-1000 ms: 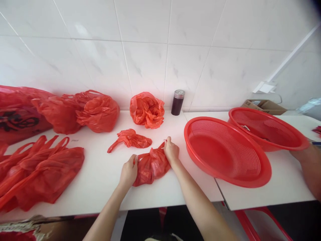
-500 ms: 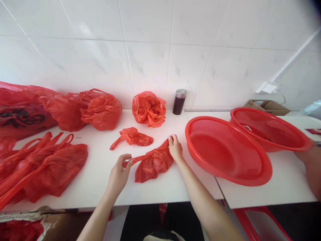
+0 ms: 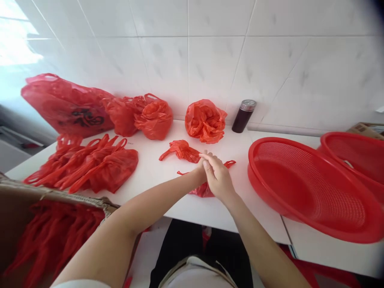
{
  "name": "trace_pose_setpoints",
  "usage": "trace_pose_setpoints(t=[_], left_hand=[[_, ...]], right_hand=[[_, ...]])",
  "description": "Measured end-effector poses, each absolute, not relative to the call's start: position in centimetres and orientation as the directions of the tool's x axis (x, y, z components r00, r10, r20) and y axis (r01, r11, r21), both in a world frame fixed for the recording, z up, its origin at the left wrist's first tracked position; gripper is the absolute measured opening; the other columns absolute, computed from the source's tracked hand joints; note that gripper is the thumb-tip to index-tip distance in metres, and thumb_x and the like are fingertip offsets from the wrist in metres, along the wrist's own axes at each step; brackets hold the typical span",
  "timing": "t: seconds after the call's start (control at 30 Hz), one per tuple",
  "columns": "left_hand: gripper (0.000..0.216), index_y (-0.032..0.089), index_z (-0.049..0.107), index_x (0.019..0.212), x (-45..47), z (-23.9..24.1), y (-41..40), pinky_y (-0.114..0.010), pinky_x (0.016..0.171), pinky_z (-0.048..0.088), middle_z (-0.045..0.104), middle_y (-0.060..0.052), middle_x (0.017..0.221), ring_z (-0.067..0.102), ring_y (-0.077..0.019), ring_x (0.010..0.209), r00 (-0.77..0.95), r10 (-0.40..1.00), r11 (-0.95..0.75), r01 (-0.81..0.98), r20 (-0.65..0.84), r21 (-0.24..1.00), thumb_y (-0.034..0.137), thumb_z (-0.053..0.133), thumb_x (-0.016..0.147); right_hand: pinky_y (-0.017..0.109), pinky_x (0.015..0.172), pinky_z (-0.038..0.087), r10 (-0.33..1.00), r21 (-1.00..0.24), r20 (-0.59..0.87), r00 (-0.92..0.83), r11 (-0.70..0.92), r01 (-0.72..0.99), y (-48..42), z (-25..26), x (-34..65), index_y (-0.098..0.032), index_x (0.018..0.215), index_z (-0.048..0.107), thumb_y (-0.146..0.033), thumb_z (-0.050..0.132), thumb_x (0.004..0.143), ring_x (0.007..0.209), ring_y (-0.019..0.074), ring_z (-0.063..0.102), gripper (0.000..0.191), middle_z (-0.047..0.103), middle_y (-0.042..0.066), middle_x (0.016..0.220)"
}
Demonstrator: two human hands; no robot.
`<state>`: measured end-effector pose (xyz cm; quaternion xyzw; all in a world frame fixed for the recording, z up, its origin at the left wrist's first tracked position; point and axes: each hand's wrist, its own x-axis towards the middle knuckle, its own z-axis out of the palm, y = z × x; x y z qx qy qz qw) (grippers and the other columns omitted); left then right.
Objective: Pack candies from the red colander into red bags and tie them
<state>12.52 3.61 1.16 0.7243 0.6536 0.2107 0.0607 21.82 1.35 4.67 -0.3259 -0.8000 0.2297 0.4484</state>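
My hands cross above a tied red plastic bag [image 3: 204, 191] on the white table. My left hand [image 3: 212, 155] lies mostly behind the right, its fingers largely hidden. Over the left wrist, my right hand [image 3: 219, 176] has its fingers stretched out and its thumb apart, with nothing seen in it. Both hands cover the middle of the bag; one end sticks out to the right and a thin tip to the left. Just beyond, a small crumpled red bag [image 3: 181, 149] lies close to my left wrist.
Several tied red bags [image 3: 111, 166] lie at left, above a cardboard box [image 3: 18, 196] of red bags. Along the wall are fuller red bags [image 3: 154, 120], a crumpled red bag [image 3: 205, 120] and a dark flask [image 3: 241, 118]. Red baskets [image 3: 283, 176] stand at right.
My hands, previously apart at the two ends of the bag, have come together and crossed over it. The left hand has let the bag's tail go. The view has turned left.
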Motion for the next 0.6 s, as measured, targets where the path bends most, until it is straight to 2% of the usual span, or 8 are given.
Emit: trace_pose_setpoints(t=[0.1, 0.17, 0.3, 0.37, 0.43, 0.47, 0.53, 0.6], left_hand=[[0.044, 0.025, 0.051, 0.131, 13.4, 1.6, 4.9, -0.048, 0.096, 0.044, 0.059, -0.012, 0.126, 0.054, -0.0266, 0.114, 0.118, 0.974, -0.17, 0.944, 0.192, 0.282, 0.045, 0.045, 0.093], [0.04, 0.025, 0.055, 0.126, 14.0, 2.2, 5.8, -0.05, 0.097, 0.041, 0.061, -0.01, 0.123, 0.054, -0.026, 0.113, 0.167, 0.971, -0.203, 0.954, 0.173, 0.22, 0.045, 0.048, 0.091], [0.032, 0.015, 0.062, 0.11, 14.7, 3.3, 6.8, -0.052, 0.103, 0.031, 0.063, -0.011, 0.114, 0.052, -0.0264, 0.115, 0.259, 0.955, -0.275, 0.955, 0.147, 0.106, 0.038, 0.053, 0.09], [0.03, 0.013, 0.064, 0.107, 14.7, 3.7, 7.0, -0.051, 0.105, 0.026, 0.064, -0.015, 0.112, 0.05, -0.028, 0.116, 0.278, 0.951, -0.29, 0.953, 0.134, 0.084, 0.035, 0.05, 0.091], [0.032, 0.012, 0.064, 0.107, 14.4, 3.9, 7.1, -0.05, 0.104, 0.024, 0.064, -0.018, 0.113, 0.049, -0.03, 0.117, 0.268, 0.957, -0.279, 0.956, 0.112, 0.092, 0.035, 0.048, 0.092], [0.034, 0.013, 0.064, 0.108, 14.1, 3.9, 7.0, -0.05, 0.104, 0.025, 0.063, -0.018, 0.114, 0.049, -0.0309, 0.117, 0.253, 0.963, -0.263, 0.959, 0.097, 0.107, 0.037, 0.047, 0.092], [0.04, 0.014, 0.062, 0.112, 13.1, 3.7, 6.8, -0.051, 0.1, 0.031, 0.062, -0.019, 0.116, 0.05, -0.0323, 0.117, 0.202, 0.978, -0.207, 0.966, 0.048, 0.155, 0.044, 0.043, 0.093], [0.048, 0.014, 0.059, 0.115, 11.8, 3.4, 6.5, -0.049, 0.093, 0.04, 0.062, -0.017, 0.115, 0.055, -0.0305, 0.111, 0.152, 0.988, -0.139, 0.965, -0.042, 0.223, 0.051, 0.041, 0.092]], right_hand=[[0.041, 0.099, 0.046, 0.7, -0.635, 0.579, -0.418, 0.709, 0.307, 0.9, 4.4, 22.3, -0.022, 0.12, 0.061, -0.027, 0.036, 0.098, 0.113, 0.0206, 0.058, 0.033, 0.065, 0.006, 0.119], [0.045, 0.104, 0.042, 0.662, -0.583, 0.612, -0.434, 0.748, 0.319, -0.1, 4.2, 21.9, -0.022, 0.12, 0.061, -0.028, 0.037, 0.098, 0.117, 0.022, 0.056, 0.033, 0.066, 0.006, 0.118], [0.052, 0.112, 0.027, 0.552, -0.47, 0.625, -0.552, 0.831, 0.298, -4.4, 4.5, 20.0, -0.018, 0.128, 0.056, -0.034, 0.042, 0.096, 0.132, 0.0272, 0.042, 0.038, 0.058, 0.011, 0.132], [0.051, 0.115, 0.021, 0.43, -0.451, 0.625, -0.651, 0.88, 0.148, -7.2, 5.3, 19.3, -0.017, 0.133, 0.051, -0.042, 0.044, 0.095, 0.137, 0.0278, 0.035, 0.046, 0.05, 0.012, 0.14], [0.047, 0.117, 0.018, 0.262, -0.468, 0.635, -0.727, 0.879, -0.093, -9.6, 6.3, 19.3, -0.021, 0.135, 0.047, -0.046, 0.043, 0.095, 0.138, 0.0238, 0.034, 0.047, 0.049, 0.008, 0.141], [0.041, 0.117, 0.021, 0.188, -0.505, 0.628, -0.755, 0.837, -0.212, -10.4, 6.8, 19.5, -0.022, 0.135, 0.046, -0.045, 0.042, 0.096, 0.137, 0.0199, 0.037, 0.045, 0.052, 0.006, 0.139], [0.024, 0.108, 0.035, 0.108, -0.628, 0.582, -0.806, 0.69, -0.361, -11.1, 7.3, 20.4, -0.023, 0.136, 0.043, -0.039, 0.039, 0.099, 0.123, 0.0109, 0.052, 0.04, 0.062, 0.003, 0.127], [0.015, 0.089, 0.046, 0.165, -0.726, 0.53, -0.832, 0.595, -0.344, -10.4, 7.1, 21.6, -0.023, 0.132, 0.045, -0.033, 0.041, 0.098, 0.098, 0.007, 0.066, 0.035, 0.071, 0.001, 0.107]])
